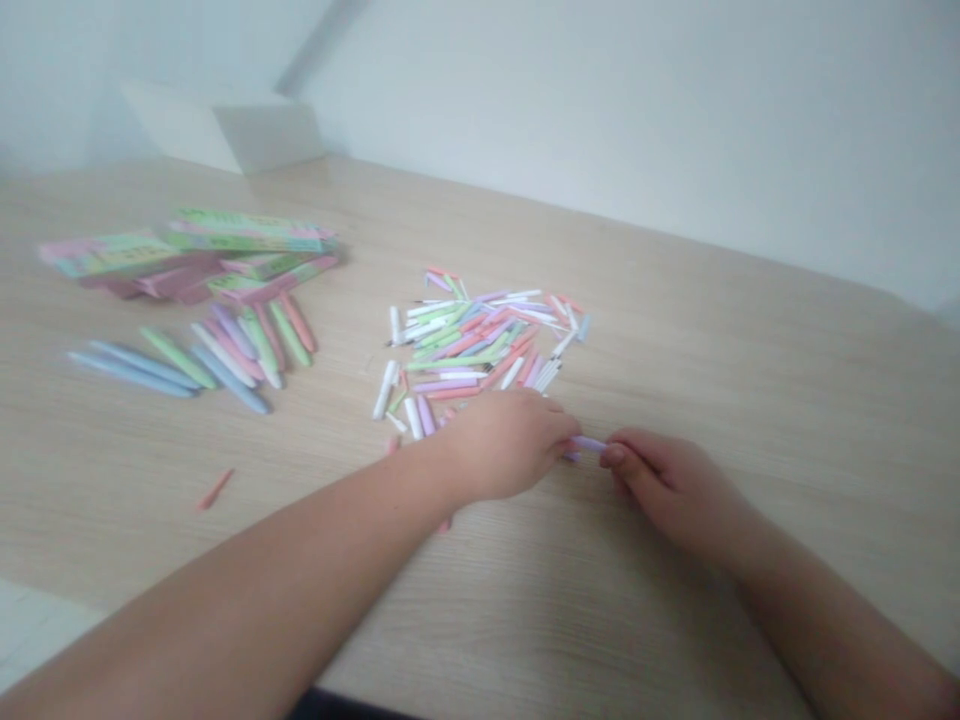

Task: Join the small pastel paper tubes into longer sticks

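Observation:
Between my two hands is a slim purple pen part (589, 443). The fingers of my left hand (510, 442) are closed around its left end, and my right hand (667, 485) pinches the other end between thumb and fingers. A second bit of purple shows just under the left fingertips; I cannot tell whether it is a separate piece. Beyond my left hand lies a loose pile of pen parts (480, 335) in white, green, purple, coral and blue. My left hand and forearm cover the near side of that pile.
Several whole-looking pastel pens (225, 350) lie at the left, in front of a stack of colourful printed boxes (247, 235). One coral piece (216, 489) sits alone near my left forearm. A pale box (240, 130) stands against the wall at the back of the wooden table (787, 380).

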`<state>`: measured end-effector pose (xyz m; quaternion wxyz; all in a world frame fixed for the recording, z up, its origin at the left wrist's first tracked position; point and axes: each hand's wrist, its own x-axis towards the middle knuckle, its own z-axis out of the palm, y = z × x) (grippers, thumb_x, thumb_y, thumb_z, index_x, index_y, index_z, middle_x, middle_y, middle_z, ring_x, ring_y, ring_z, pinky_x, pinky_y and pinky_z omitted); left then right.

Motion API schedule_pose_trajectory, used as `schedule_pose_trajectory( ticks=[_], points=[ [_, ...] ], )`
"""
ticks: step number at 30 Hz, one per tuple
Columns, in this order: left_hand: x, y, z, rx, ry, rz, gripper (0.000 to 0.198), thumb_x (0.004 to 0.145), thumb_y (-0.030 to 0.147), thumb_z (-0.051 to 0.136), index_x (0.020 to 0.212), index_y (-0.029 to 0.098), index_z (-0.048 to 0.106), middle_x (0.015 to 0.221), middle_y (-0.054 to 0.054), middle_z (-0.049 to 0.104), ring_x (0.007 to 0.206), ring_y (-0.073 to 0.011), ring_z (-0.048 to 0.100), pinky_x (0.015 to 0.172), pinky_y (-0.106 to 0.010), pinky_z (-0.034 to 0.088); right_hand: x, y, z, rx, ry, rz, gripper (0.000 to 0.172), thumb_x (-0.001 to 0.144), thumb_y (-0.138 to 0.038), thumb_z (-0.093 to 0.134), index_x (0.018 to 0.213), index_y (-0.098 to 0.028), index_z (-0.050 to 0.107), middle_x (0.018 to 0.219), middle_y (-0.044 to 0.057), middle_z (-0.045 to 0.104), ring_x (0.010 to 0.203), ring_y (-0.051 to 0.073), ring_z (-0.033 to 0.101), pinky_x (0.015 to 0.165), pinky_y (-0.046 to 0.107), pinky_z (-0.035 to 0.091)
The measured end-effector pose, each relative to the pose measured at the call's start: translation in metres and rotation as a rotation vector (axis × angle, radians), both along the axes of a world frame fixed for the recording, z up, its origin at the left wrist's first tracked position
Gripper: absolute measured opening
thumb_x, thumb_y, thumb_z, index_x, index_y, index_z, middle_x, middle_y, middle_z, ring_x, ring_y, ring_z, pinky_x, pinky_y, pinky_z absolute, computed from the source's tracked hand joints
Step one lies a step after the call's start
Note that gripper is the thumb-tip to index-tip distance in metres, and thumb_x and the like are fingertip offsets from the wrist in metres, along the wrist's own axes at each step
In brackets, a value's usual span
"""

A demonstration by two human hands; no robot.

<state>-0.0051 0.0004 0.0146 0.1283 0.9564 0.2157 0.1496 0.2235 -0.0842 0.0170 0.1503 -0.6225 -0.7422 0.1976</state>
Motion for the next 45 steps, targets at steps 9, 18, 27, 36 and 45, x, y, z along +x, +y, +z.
schedule_pose_trajectory(
  ticks=[9,18,27,36,45],
  points=[
    [-0.005,0.004,-0.004,-0.121,-0.098,0.0,0.033,0.104,0.034,0.041,0.098,0.02,0.069,0.097,-0.005,0.072,0.092,-0.0202,0.065,0.08,-0.034,0.048,0.009,-0.001,-0.006,0.29,-0.159,0.069,0.026,0.099,-0.041,0.057,0.116,-0.026,0.069,0.101,0.006,0.075,0.086,0.024,0.069,0.07,0.034,0.051],
    [-0.001,-0.001,-0.003,-0.04,-0.058,-0.019,0.029,0.103,0.034,0.044,0.096,0.021,0.069,0.094,-0.004,0.072,0.093,-0.0218,0.066,0.081,-0.035,0.047,0.004,-0.002,0.002,0.238,-0.237,0.149,0.039,0.106,-0.039,0.04,0.08,-0.023,0.064,0.071,0.003,0.069,0.069,0.021,0.066,0.061,0.032,0.043],
    [-0.004,0.005,-0.007,-0.1,-0.104,-0.001,0.029,0.103,0.033,0.044,0.1,0.02,0.07,0.098,-0.004,0.072,0.095,-0.0212,0.066,0.082,-0.035,0.048,0.01,-0.001,-0.003,0.237,-0.129,0.052,0.024,0.098,-0.042,0.059,0.112,-0.024,0.066,0.094,0.003,0.073,0.077,0.019,0.067,0.064,0.029,0.05],
    [-0.004,0.003,-0.004,-0.115,-0.119,-0.022,0.029,0.103,0.032,0.044,0.102,0.02,0.071,0.098,-0.003,0.072,0.096,-0.0198,0.065,0.084,-0.033,0.048,0.011,-0.001,-0.003,0.286,-0.175,0.038,0.022,0.101,-0.038,0.054,0.106,-0.024,0.07,0.087,0.002,0.075,0.075,0.02,0.069,0.064,0.03,0.049],
    [-0.002,0.0,-0.005,-0.058,-0.06,-0.006,0.03,0.103,0.038,0.043,0.1,0.021,0.067,0.098,-0.004,0.071,0.093,-0.0221,0.066,0.079,-0.035,0.048,-0.004,-0.002,-0.002,0.282,-0.331,0.168,0.029,0.105,-0.037,0.049,0.123,-0.024,0.067,0.113,0.004,0.078,0.095,0.025,0.073,0.076,0.038,0.054]
  ],
)
